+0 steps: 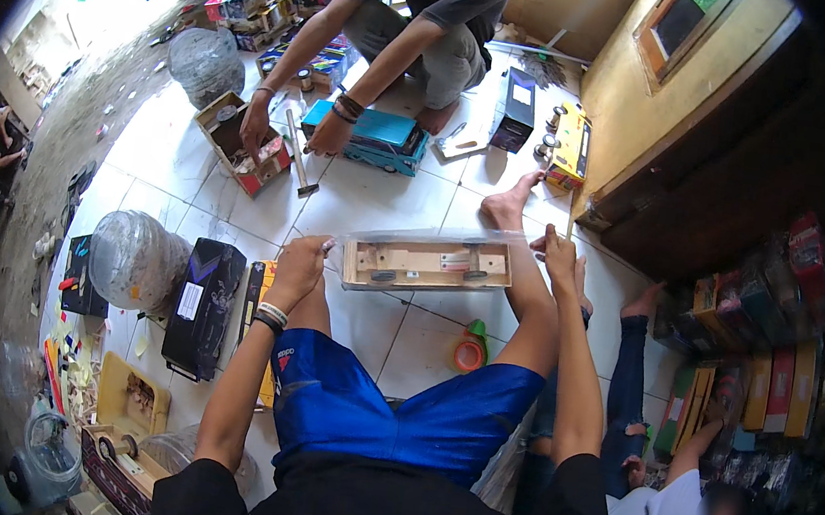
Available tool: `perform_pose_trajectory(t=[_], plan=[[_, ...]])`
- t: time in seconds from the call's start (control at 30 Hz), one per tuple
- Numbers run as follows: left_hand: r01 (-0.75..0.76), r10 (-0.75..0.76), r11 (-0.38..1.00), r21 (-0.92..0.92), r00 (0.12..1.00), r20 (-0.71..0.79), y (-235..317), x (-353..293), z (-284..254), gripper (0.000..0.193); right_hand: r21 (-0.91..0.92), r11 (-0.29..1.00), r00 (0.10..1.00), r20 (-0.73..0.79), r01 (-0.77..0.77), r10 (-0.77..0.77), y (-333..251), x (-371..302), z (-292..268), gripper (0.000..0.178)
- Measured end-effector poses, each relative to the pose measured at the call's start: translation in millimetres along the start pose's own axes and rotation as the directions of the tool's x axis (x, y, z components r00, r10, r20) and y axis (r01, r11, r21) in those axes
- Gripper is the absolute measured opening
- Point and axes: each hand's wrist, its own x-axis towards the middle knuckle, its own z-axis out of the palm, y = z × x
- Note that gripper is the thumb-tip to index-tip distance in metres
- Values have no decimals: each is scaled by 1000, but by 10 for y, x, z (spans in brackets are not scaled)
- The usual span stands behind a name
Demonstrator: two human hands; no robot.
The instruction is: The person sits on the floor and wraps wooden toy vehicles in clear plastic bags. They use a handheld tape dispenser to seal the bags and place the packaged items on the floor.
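Note:
A wooden toy vehicle body [422, 262] hangs between my knees, with its hollow underside and small dark wheels facing up. Clear plastic film [404, 238] is wrapped loosely around it. My left hand [301, 268] is closed, pinching the film's gathered end beside the body's left side. Off the right end, my right hand [560, 263] is raised with its fingers bent at the stretched film. A thin pale strip shows above those fingers; I cannot tell whether it is held.
Opposite, a person reaches toward an open wooden box [233, 143], a hammer [300, 155] and a blue toy bus [375, 136]. A green-and-orange tape roll [470, 349] lies between my legs. Black box [203, 308] and plastic bundle [138, 259] stand left. Another person lies right, near stacked toys.

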Motion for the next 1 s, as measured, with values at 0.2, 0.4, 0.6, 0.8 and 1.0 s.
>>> perform_pose_trajectory(t=[0.2,0.4,0.6,0.8,1.0], plan=[[-6,-4,992,127,997,77,-191,-153,105,29,-87,995,999,-24,44,-46,357,-26,73,55],[17,-22,999,47,993,118,-412,-238,167,30,-317,948,929,-339,36,-148,9,-128,94,29],[-9,10,1000,-16,995,101,-507,-318,210,34,-442,494,648,330,749,-687,-701,-629,1412,84],[6,-29,992,127,983,182,-486,-348,110,34,-544,452,686,684,707,-248,-615,-602,1892,26],[-1,-55,936,351,987,151,-107,-113,108,39,-477,506,674,656,719,-339,-306,-331,972,10]])
